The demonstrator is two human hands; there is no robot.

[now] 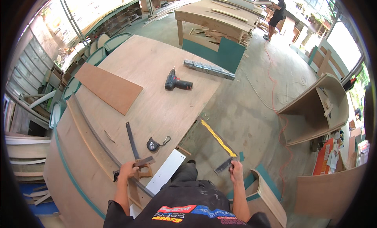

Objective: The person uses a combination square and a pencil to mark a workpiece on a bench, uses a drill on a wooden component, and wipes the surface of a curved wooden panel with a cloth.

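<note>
Now the yellow-streaked square (218, 138) is clutched by the right hand (236, 171) beside the worktable (176, 110), best kept clear of its edge; what's gripped by the left hand (127, 171), near the saw (132, 139), can't be told.

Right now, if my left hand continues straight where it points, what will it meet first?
Probably the toothed saw blade lying ahead of the left hand, though depth is unclear.

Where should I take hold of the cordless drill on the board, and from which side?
Probably best by the handle of the cordless drill, palm down, coming from above and the near side. The drill lies on its side, handle pointing right, so the grip is exposed; the chuck points away from the person.
</note>
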